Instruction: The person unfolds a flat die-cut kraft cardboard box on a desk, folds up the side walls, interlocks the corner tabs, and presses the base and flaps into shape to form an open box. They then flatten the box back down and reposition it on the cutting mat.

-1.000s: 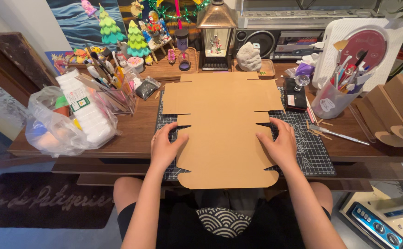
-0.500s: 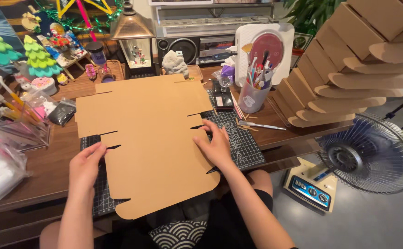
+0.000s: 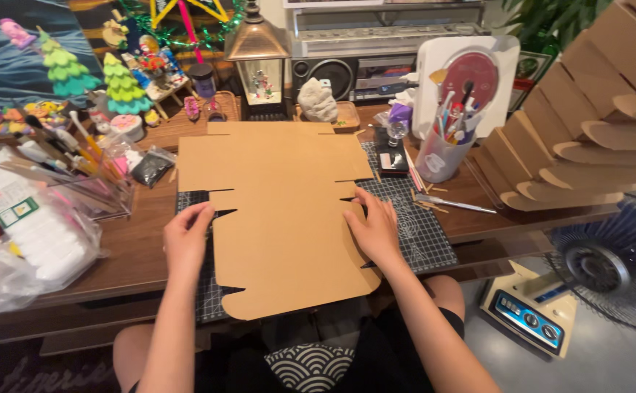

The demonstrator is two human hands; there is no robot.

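From the head camera, a big flat brown cardboard sheet with cut slots and flaps (image 3: 285, 211) lies on a dark green cutting mat with a white grid (image 3: 412, 233), which sits on a brown wooden desk (image 3: 136, 247). The cardboard looks smooth and stiff, with straight edges and rounded corners at the near end. Its long side runs from the person's lap out toward the far side of the desk, and the near end hangs a little over the desk edge. The left hand (image 3: 185, 240) rests on the left edge of the cardboard with fingers bent, pressing at a slot, not wrapped around anything. The right hand (image 3: 374, 229) lies flat and open on the right edge of the cardboard, fingers spread, pushing down. Right of the cardboard stands a clear plastic cup full of pens and brushes (image 3: 440, 149). Farther right is a stack of folded brown cardboard boxes (image 3: 587, 145). Left of the cardboard sits a soft clear plastic bag with white foam inside (image 3: 34, 225). Behind the cardboard stands a copper lantern with glass sides (image 3: 260, 62). Half a second ago the cardboard looked turned at a slant; now it looks straighter, and both hands stay on its edges.
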